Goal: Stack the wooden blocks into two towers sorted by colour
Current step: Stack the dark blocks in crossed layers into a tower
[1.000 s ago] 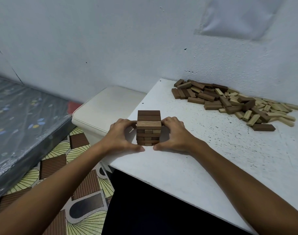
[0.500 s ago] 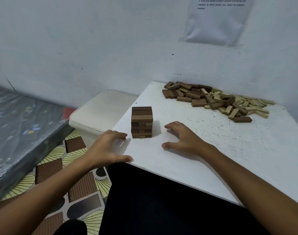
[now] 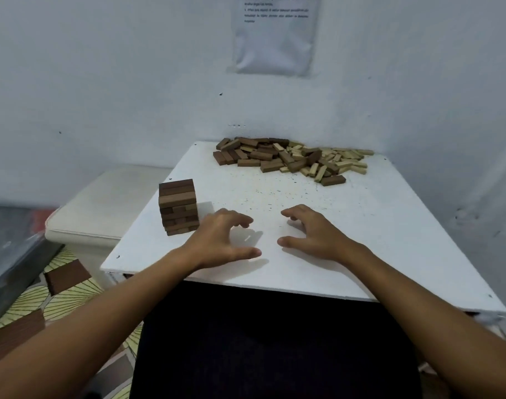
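Hovering over the white tabletop (image 3: pixel 375 226), the left hand (image 3: pixel 220 240) and the right hand (image 3: pixel 312 237) have loosely curled fingers and hold nothing. A dark block tower (image 3: pixel 178 207) stands just left of them; mixed loose blocks (image 3: pixel 292 159) lie by the wall.

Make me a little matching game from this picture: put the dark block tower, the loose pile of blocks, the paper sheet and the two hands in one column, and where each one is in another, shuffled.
Things:
1. dark block tower
2. loose pile of blocks
3. paper sheet
4. left hand and right hand

Places:
A. on the wall above the table
B. near the table's front edge, holding nothing
C. at the table's left edge
D. at the back of the table, against the wall

Pairs: 1-C, 2-D, 3-A, 4-B
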Available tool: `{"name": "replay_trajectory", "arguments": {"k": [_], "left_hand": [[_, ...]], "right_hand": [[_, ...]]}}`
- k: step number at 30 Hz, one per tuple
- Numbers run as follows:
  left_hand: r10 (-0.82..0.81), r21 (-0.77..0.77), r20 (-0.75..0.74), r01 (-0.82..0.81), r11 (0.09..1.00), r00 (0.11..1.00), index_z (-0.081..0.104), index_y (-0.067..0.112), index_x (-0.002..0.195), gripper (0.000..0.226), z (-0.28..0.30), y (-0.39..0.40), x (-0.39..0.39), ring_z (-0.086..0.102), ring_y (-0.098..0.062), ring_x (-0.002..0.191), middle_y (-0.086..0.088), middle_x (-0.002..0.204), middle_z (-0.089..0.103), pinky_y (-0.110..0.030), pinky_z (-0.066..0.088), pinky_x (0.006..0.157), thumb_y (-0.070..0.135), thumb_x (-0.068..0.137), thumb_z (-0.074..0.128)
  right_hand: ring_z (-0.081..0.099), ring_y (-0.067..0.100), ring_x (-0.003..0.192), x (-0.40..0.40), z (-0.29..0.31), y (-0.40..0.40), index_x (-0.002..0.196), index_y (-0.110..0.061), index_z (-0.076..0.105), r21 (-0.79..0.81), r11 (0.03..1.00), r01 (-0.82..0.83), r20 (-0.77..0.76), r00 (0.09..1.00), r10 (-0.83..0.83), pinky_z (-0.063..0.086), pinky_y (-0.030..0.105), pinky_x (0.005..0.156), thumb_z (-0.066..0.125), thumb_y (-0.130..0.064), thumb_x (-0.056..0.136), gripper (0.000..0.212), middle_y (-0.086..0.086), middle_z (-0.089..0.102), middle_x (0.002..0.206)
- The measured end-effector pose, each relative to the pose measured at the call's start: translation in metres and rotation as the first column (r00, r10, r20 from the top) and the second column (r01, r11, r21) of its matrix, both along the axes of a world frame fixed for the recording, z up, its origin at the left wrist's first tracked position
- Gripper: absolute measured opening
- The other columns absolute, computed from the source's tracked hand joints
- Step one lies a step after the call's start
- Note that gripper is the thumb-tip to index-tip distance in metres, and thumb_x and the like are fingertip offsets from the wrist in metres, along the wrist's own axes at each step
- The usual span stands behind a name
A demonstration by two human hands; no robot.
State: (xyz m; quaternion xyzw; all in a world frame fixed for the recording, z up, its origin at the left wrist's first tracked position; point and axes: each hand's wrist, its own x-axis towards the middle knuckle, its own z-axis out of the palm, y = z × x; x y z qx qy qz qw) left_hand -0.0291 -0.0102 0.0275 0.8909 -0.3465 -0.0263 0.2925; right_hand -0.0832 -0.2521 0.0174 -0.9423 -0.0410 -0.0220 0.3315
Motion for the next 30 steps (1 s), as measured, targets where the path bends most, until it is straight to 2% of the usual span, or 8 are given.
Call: {"name": "replay_trajectory", "arguments": {"k": [5, 8, 13, 19, 22, 25, 27, 30], "left_hand": [[-0.086, 0.027, 0.002, 0.086, 0.996, 0.996, 0.062, 0.024, 0.127, 0.08, -0.002, -0.055, 0.015, 0.051, -0.011, 0.113, 0.01, 0.116, 0.064, -0.035, 0.044, 0.097, 0.07, 0.062, 0.068], [-0.12, 0.024, 0.009, 0.12, 0.993, 0.993, 0.061, 0.021, 0.128, 0.066, -0.005, -0.086, 0.031, 0.05, -0.013, 0.114, 0.006, 0.12, 0.063, -0.036, 0.043, 0.098, 0.055, 0.074, 0.077], [-0.144, 0.003, 0.021, 0.144, 0.99, 0.989, 0.062, 0.018, 0.125, 0.054, -0.007, -0.131, 0.062, 0.052, -0.016, 0.116, 0.002, 0.121, 0.064, -0.039, 0.044, 0.099, 0.045, 0.081, 0.076], [-0.15, 0.048, 0.123, 0.145, 0.988, 0.981, 0.058, 0.018, 0.133, 0.054, -0.014, -0.186, 0.106, 0.044, -0.018, 0.13, 0.0, 0.136, 0.058, -0.039, 0.038, 0.106, 0.042, 0.086, 0.07], [-0.194, 0.132, 0.223, 0.168, 0.977, 0.955, 0.046, 0.017, 0.144, 0.061, -0.018, -0.213, 0.125, 0.031, -0.019, 0.143, -0.002, 0.151, 0.044, -0.039, 0.029, 0.114, 0.043, 0.091, 0.062], [-0.233, 0.237, 0.286, 0.167, 0.957, 0.929, 0.025, 0.012, 0.154, 0.067, -0.024, -0.234, 0.133, 0.004, -0.019, 0.152, -0.003, 0.164, 0.017, -0.042, 0.008, 0.122, 0.046, 0.099, 0.043], [-0.228, 0.27, 0.32, 0.143, 0.952, 0.92, 0.017, 0.011, 0.156, 0.074, -0.032, -0.24, 0.134, -0.004, -0.02, 0.152, -0.004, 0.165, 0.007, -0.046, -0.001, 0.121, 0.054, 0.097, 0.026], [-0.239, 0.296, 0.333, 0.139, 0.945, 0.912, 0.012, 0.011, 0.157, 0.085, -0.044, -0.243, 0.134, -0.012, -0.023, 0.151, -0.004, 0.165, -0.001, -0.052, -0.007, 0.12, 0.063, 0.089, 0.005]], "right_hand": [[0.052, 0.013, 0.125, -0.011, 0.0, -0.036, 0.14, -0.018, 0.049, -0.01, 0.993, 0.118, 0.001, 0.993, -0.118, 0.041, 0.026, 0.098, 0.078, -0.041, 0.081, 0.07, -0.003, 0.048, 0.139], [0.051, 0.013, 0.127, -0.009, 0.0, -0.057, 0.14, -0.019, 0.049, -0.021, 0.985, 0.173, 0.009, 0.985, -0.173, 0.043, 0.031, 0.104, 0.077, -0.041, 0.081, 0.069, -0.003, 0.048, 0.14], [0.05, 0.012, 0.127, 0.006, -0.001, -0.09, 0.139, -0.021, 0.049, -0.027, 0.968, 0.25, 0.003, 0.968, -0.25, 0.042, 0.034, 0.106, 0.074, -0.039, 0.083, 0.064, -0.004, 0.047, 0.141], [0.049, 0.013, 0.126, 0.044, 0.001, -0.126, 0.135, -0.023, 0.054, -0.032, 0.943, 0.332, 0.039, 0.943, -0.331, 0.041, 0.031, 0.104, 0.069, -0.036, 0.087, 0.051, -0.003, 0.049, 0.138], [0.044, 0.013, 0.128, 0.067, -0.002, -0.138, 0.128, -0.033, 0.058, -0.07, 0.944, 0.322, 0.089, 0.945, -0.316, 0.041, 0.039, 0.106, 0.059, -0.044, 0.084, 0.045, -0.007, 0.052, 0.135], [0.041, 0.021, 0.132, 0.084, -0.011, -0.144, 0.133, -0.02, 0.055, -0.19, 0.912, 0.364, 0.127, 0.93, -0.345, 0.039, 0.042, 0.105, 0.058, -0.038, 0.09, 0.046, 0.0, 0.047, 0.14], [0.042, 0.024, 0.13, 0.089, -0.018, -0.145, 0.136, -0.017, 0.052, -0.278, 0.89, 0.36, 0.135, 0.932, -0.335, 0.041, 0.042, 0.101, 0.047, -0.043, 0.091, 0.052, 0.002, 0.047, 0.139], [0.036, 0.025, 0.139, 0.087, -0.022, -0.146, 0.144, -0.012, 0.045, -0.303, 0.891, 0.339, 0.139, 0.94, -0.31, 0.031, 0.038, 0.111, 0.043, -0.041, 0.096, 0.057, 0.007, 0.041, 0.151]]}}
